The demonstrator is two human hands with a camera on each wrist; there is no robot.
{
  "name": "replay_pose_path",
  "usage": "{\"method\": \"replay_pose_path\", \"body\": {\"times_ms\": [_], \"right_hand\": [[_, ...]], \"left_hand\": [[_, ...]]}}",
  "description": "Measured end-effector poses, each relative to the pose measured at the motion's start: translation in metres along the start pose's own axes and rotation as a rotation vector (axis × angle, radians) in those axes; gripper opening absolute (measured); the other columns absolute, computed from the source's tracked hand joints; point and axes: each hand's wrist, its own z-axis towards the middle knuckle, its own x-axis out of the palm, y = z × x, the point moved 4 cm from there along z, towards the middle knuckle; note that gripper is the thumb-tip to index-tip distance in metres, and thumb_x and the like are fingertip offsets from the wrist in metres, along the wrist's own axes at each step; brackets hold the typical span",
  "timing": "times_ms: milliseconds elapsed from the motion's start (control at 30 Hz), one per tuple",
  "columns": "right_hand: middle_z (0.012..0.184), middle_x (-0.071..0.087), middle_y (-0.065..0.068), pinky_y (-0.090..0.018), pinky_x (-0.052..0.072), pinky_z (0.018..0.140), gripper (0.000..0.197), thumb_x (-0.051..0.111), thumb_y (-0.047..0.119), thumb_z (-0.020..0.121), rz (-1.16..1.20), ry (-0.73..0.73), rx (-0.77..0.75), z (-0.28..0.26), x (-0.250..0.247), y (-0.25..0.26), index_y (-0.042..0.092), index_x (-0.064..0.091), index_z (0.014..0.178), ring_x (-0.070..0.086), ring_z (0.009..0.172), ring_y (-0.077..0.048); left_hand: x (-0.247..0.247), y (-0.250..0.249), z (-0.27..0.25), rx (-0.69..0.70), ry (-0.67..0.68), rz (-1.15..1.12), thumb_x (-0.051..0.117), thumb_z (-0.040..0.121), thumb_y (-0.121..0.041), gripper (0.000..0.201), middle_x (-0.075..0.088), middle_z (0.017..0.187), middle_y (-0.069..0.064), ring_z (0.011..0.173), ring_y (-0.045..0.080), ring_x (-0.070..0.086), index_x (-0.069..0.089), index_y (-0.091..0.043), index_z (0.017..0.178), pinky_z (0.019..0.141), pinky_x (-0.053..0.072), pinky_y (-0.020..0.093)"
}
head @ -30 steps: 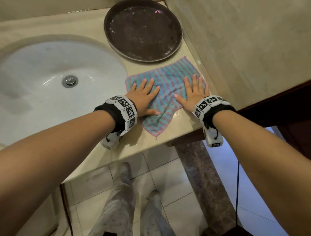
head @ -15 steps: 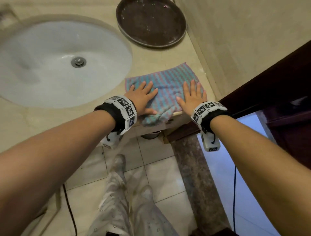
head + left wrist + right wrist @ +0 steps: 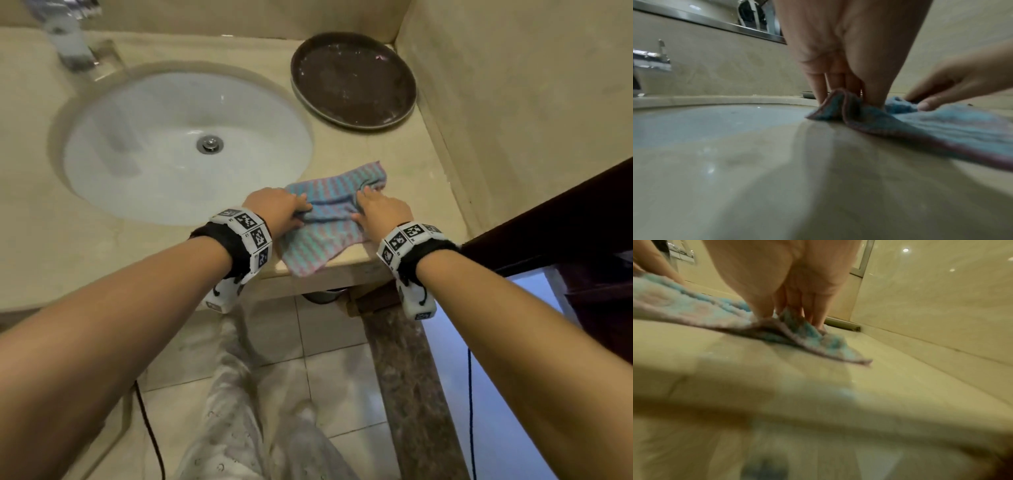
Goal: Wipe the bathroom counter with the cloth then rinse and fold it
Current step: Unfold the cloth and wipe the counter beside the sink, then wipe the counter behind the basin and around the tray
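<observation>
Both palms, flat a second ago, now bunch the cloth [image 3: 329, 212] at the counter [image 3: 421, 192] front edge.
Left hand [image 3: 279, 212] and right hand [image 3: 380, 209] pinch opposite edges, fingers clamped; lift evenly, I'd judge, keeping corners matched.

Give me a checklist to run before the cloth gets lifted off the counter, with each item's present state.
1. Left hand pinches a raised fold at the cloth's left edge: ok.
2. Right hand pinches the cloth's right edge between thumb and fingers: ok.
3. Cloth lies flat for lifting: not ok, it is bunched between the hands, with a corner hanging past the counter's front edge.
4. Path to the sink free: ok, the basin beside the left hand shows nothing in it but the drain.
5. Brown tray apart from the cloth: ok, bare counter lies between them.
6. Faucet running: cannot tell.
</observation>
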Motion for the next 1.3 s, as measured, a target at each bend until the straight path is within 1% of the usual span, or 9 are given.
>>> {"method": "replay_pose_path", "body": {"times_ms": [100, 300, 533, 667, 867, 1067, 1133, 1233, 1300], "right_hand": [[0.119, 0.061, -0.014, -0.038, 0.047, 0.082, 0.027, 0.049, 0.024, 0.094, -0.061, -0.049, 0.0, 0.027, -0.028, 0.02, 0.007, 0.057, 0.114, 0.059, 0.107, -0.033], [0.112, 0.063, -0.011, -0.033, 0.043, 0.077, 0.031, 0.052, 0.038, 0.092, -0.026, 0.132, 0.023, 0.09, -0.064, 0.06, 0.013, 0.058, 0.108, 0.06, 0.103, -0.03], [0.11, 0.064, -0.012, -0.036, 0.048, 0.084, 0.031, 0.055, 0.035, 0.091, 0.195, 0.167, 0.064, 0.151, -0.106, 0.087, 0.012, 0.061, 0.11, 0.06, 0.101, -0.03], [0.106, 0.065, -0.013, -0.034, 0.047, 0.078, 0.027, 0.055, 0.035, 0.091, 0.264, 0.033, 0.085, 0.186, -0.14, 0.099, 0.013, 0.064, 0.104, 0.06, 0.097, -0.031], [0.105, 0.066, -0.019, -0.034, 0.046, 0.082, 0.024, 0.056, 0.028, 0.091, 0.341, -0.271, 0.136, 0.235, -0.207, 0.102, 0.007, 0.064, 0.101, 0.06, 0.101, -0.034], [0.109, 0.061, -0.013, -0.04, 0.045, 0.083, 0.024, 0.049, 0.027, 0.093, 0.433, -0.618, 0.12, 0.261, -0.246, 0.095, 0.006, 0.059, 0.101, 0.056, 0.103, -0.031], [0.113, 0.057, -0.014, -0.04, 0.043, 0.087, 0.031, 0.048, 0.034, 0.093, 0.357, -0.53, 0.074, 0.273, -0.228, 0.095, 0.008, 0.059, 0.106, 0.053, 0.108, -0.032], [0.129, 0.052, -0.013, -0.041, 0.037, 0.099, 0.046, 0.041, 0.049, 0.094, 0.179, -0.255, 0.038, 0.286, -0.182, 0.096, 0.017, 0.061, 0.121, 0.046, 0.122, -0.034], [0.137, 0.047, -0.013, -0.041, 0.034, 0.106, 0.047, 0.039, 0.046, 0.095, 0.209, -0.191, -0.006, 0.294, -0.159, 0.094, 0.014, 0.058, 0.124, 0.042, 0.128, -0.032]], "left_hand": [[-0.015, 0.027, 0.008, -0.017, -0.038, 0.009, 0.043, 0.096, -0.027, 0.029, 0.065, 0.113, 0.013, 0.103, 0.033, 0.06, 0.061, -0.025, 0.118, 0.078, 0.044, 0.033], [-0.047, 0.112, 0.03, -0.045, 0.018, -0.198, 0.043, 0.095, -0.023, 0.03, 0.066, 0.116, 0.009, 0.107, 0.031, 0.059, 0.061, -0.023, 0.118, 0.09, 0.048, 0.038], [-0.084, 0.202, 0.057, -0.11, -0.028, -0.322, 0.047, 0.09, -0.007, 0.034, 0.066, 0.11, 0.011, 0.093, 0.03, 0.062, 0.053, -0.019, 0.121, 0.082, 0.051, 0.035], [-0.106, 0.235, 0.074, -0.134, -0.055, -0.296, 0.055, 0.083, -0.006, 0.042, 0.056, 0.121, 0.014, 0.11, 0.032, 0.054, 0.049, -0.013, 0.123, 0.088, 0.042, 0.034], [-0.167, 0.259, 0.099, -0.245, -0.198, -0.183, 0.074, 0.072, -0.04, 0.06, 0.049, 0.121, 0.015, 0.116, 0.035, 0.045, 0.048, -0.013, 0.119, 0.093, 0.04, 0.042], [-0.224, 0.262, 0.106, -0.333, -0.67, -0.059, 0.051, 0.086, -0.008, 0.028, 0.044, 0.123, 0.019, 0.114, 0.037, 0.041, 0.049, -0.008, 0.114, 0.085, 0.036, 0.044], [-0.208, 0.264, 0.114, -0.324, -0.583, -0.035, 0.052, 0.088, -0.015, 0.028, 0.044, 0.123, 0.018, 0.114, 0.036, 0.042, 0.05, -0.009, 0.115, 0.086, 0.037, 0.043], [-0.152, 0.272, 0.127, -0.365, -0.2, -0.066, 0.054, 0.088, -0.038, 0.047, 0.042, 0.131, 0.018, 0.124, 0.035, 0.038, 0.047, -0.013, 0.128, 0.1, 0.036, 0.044], [-0.126, 0.277, 0.133, -0.387, -0.096, -0.122, 0.054, 0.088, -0.04, 0.054, 0.038, 0.137, 0.018, 0.129, 0.035, 0.034, 0.042, -0.012, 0.133, 0.104, 0.036, 0.044]]}}
